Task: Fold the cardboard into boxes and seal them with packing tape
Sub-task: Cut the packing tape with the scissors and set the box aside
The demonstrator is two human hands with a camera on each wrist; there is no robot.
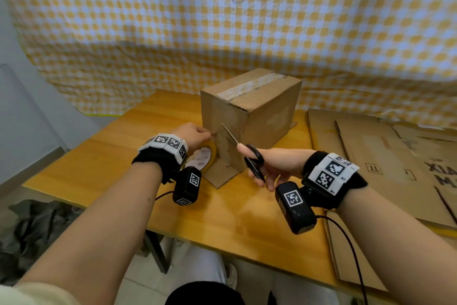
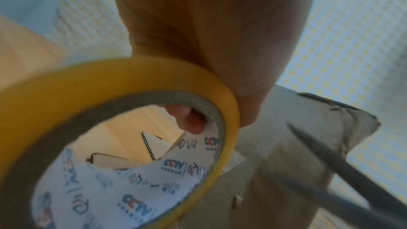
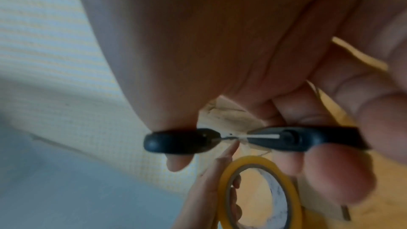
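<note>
A folded cardboard box (image 1: 259,116) stands on the wooden table (image 1: 235,225), a strip of tape along its top seam. My left hand (image 1: 195,135) grips a yellow tape roll (image 1: 206,158) against the box's near left face, one finger hooked through the core (image 2: 189,121). My right hand (image 1: 272,166) holds black-handled scissors (image 1: 252,160), thumb and fingers through the loops (image 3: 176,140). The blades (image 2: 343,168) are spread and point up toward the box by the left hand. The tape roll (image 2: 123,97) fills the left wrist view.
Flat cardboard sheets (image 1: 385,163) lie stacked on the right of the table. A bottom flap (image 1: 222,176) of the box sticks out toward me. A yellow checked cloth (image 1: 222,20) hangs behind. A dark bag (image 1: 32,230) lies on the floor at left.
</note>
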